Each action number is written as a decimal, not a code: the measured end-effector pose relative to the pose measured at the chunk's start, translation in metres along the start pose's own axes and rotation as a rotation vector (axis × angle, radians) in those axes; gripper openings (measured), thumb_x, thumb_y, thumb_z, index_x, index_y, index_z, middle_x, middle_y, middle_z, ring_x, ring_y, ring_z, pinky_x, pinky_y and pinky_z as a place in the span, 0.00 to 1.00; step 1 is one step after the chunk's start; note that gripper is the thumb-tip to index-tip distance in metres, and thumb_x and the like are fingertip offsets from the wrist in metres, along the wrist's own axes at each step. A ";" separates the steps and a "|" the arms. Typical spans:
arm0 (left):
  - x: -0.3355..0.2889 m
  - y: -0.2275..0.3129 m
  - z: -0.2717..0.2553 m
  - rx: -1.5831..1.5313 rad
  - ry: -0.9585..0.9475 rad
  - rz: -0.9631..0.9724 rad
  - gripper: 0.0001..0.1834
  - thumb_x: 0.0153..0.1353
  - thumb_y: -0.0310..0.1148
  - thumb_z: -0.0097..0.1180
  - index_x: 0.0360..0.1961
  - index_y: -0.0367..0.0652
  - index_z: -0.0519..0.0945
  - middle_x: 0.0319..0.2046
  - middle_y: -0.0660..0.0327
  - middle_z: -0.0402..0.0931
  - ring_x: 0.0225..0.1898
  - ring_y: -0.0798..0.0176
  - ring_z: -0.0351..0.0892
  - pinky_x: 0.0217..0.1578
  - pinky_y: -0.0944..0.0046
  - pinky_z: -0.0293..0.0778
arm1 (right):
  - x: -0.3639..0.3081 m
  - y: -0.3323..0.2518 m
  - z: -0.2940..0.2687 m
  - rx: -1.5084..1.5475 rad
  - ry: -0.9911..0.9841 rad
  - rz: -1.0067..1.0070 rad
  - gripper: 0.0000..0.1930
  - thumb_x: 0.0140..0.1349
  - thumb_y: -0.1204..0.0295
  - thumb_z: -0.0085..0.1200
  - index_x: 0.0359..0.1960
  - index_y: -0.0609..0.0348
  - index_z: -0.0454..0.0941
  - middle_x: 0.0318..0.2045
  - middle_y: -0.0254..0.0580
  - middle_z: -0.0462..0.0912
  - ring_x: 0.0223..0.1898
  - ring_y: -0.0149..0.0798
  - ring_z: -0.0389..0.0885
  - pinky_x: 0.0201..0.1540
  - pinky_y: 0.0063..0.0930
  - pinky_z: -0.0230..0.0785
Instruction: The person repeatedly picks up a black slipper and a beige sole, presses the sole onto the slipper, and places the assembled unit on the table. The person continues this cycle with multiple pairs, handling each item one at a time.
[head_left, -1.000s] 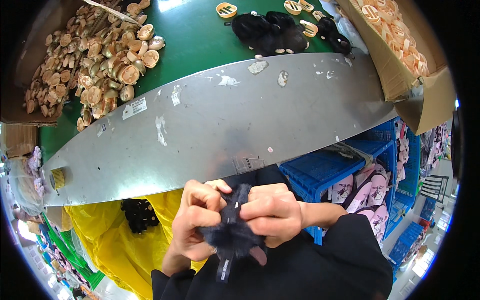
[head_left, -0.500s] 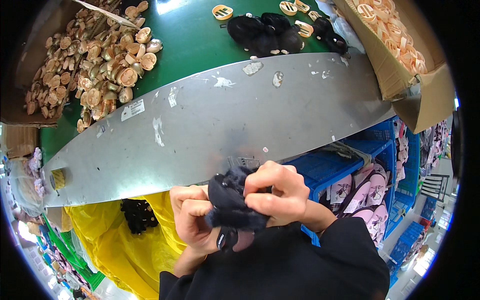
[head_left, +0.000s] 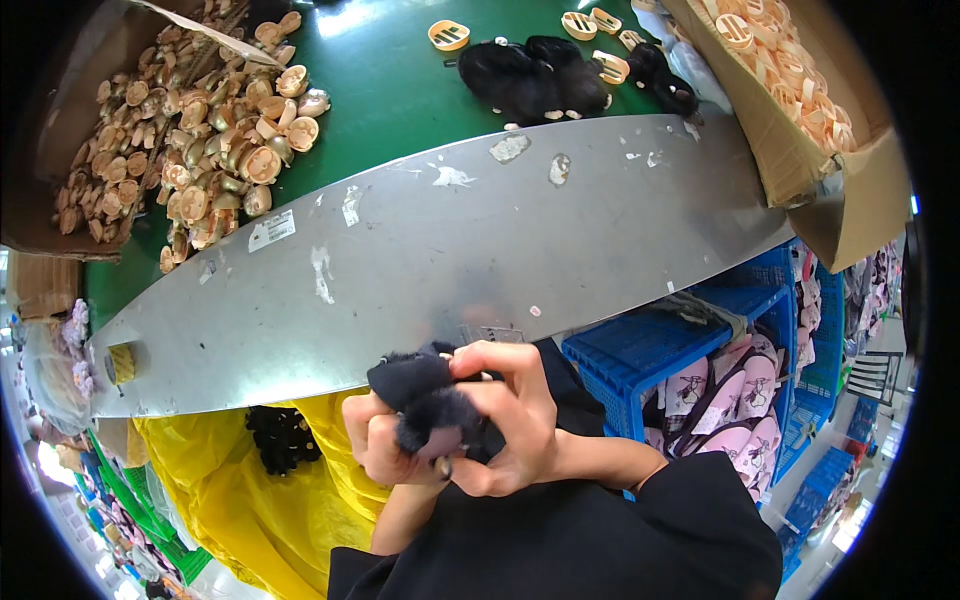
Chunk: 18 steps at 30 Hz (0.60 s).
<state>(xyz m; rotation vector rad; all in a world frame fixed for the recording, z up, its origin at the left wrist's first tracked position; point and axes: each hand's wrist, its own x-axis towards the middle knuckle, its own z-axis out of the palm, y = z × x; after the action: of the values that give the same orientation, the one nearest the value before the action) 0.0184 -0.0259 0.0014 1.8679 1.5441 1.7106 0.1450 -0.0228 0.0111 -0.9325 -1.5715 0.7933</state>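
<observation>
Between my two hands, in front of my chest and just past the near edge of the bench, is a small black plush piece [head_left: 412, 380]. It has fuzzy fur, a smoother dark panel and a greyish-pink patch facing me. My left hand [head_left: 375, 440] wraps round its left side with curled fingers. On the other side, my right hand [head_left: 522, 410] grips it with thumb and bent fingers at its upper edge and underside. What the fingertips press inside the fur is partly hidden.
A grey metal ledge [head_left: 420, 250] borders a green work surface [head_left: 385, 70]. On it lie black plush pieces [head_left: 535, 80] and peach plastic rings. Cardboard boxes hold gold-and-tan parts [head_left: 215, 150] at left and peach rings at right. A yellow bag [head_left: 220, 480] and blue crates [head_left: 640, 350] stand below.
The plush piece has been turned, so its greyish-pink patch now faces up toward me. My right hand has shifted left and lower, with its fingers spread further round the piece.
</observation>
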 end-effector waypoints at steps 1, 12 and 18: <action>0.006 0.001 0.005 -0.007 -0.020 0.021 0.15 0.51 0.32 0.72 0.29 0.37 0.77 0.37 0.52 0.82 0.34 0.55 0.82 0.34 0.61 0.79 | 0.004 0.002 -0.005 0.005 -0.044 0.020 0.26 0.51 0.61 0.70 0.46 0.65 0.76 0.51 0.57 0.72 0.50 0.52 0.76 0.51 0.40 0.75; 0.012 0.006 -0.003 -0.525 -0.214 -0.568 0.18 0.59 0.36 0.73 0.42 0.33 0.81 0.34 0.62 0.76 0.38 0.65 0.76 0.44 0.68 0.72 | 0.019 0.027 -0.015 0.433 0.096 0.562 0.19 0.69 0.62 0.58 0.52 0.59 0.67 0.35 0.33 0.75 0.37 0.24 0.73 0.42 0.23 0.70; 0.027 -0.003 -0.010 -0.639 -0.334 -0.733 0.08 0.62 0.23 0.68 0.34 0.37 0.79 0.31 0.65 0.72 0.33 0.73 0.68 0.37 0.72 0.65 | 0.017 0.020 -0.020 0.572 -0.098 0.728 0.33 0.66 0.65 0.58 0.68 0.60 0.57 0.47 0.43 0.72 0.48 0.34 0.73 0.56 0.30 0.67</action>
<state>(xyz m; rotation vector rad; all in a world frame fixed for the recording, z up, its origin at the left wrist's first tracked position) 0.0032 -0.0097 0.0197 1.0158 1.1391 1.2486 0.1657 0.0016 0.0052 -1.0347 -0.9593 1.7108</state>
